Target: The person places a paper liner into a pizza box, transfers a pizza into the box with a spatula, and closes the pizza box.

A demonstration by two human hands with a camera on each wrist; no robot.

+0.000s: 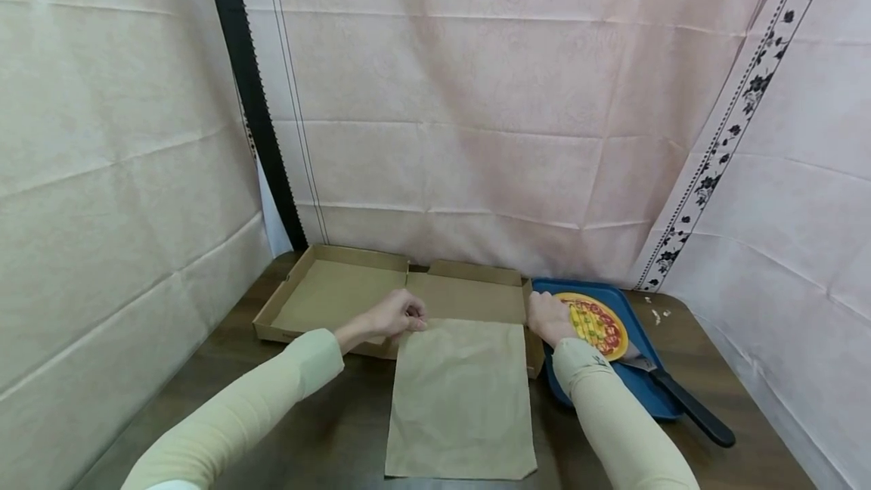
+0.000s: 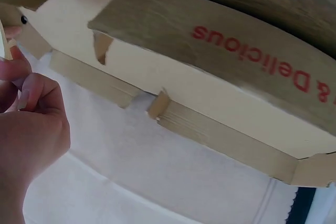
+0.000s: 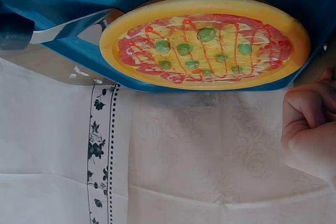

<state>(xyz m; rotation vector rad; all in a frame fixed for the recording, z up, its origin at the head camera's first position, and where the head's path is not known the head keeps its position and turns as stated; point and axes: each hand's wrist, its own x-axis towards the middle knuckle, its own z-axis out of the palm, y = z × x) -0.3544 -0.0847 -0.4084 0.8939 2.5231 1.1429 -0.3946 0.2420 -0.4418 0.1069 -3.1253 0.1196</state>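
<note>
Head view | left hand (image 1: 395,314) pinching the paper (image 1: 463,399) by its far left corner, there it is, over the box's (image 1: 469,295) right half and nearer desk (image 1: 327,422) | right hand (image 1: 551,317), fingers curled by the box's right wall, can't tell on what | pizza (image 1: 599,327) on tray (image 1: 640,388) alongside

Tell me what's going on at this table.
Someone's left hand pinches the far left corner of a brown sheet that overlaps an open cardboard box. The right hand is curled by the box's right side; whether it grips anything is hidden. To the right, a pizza and a spatula lie on a blue tray, the spatula's handle jutting past the rim.
</note>
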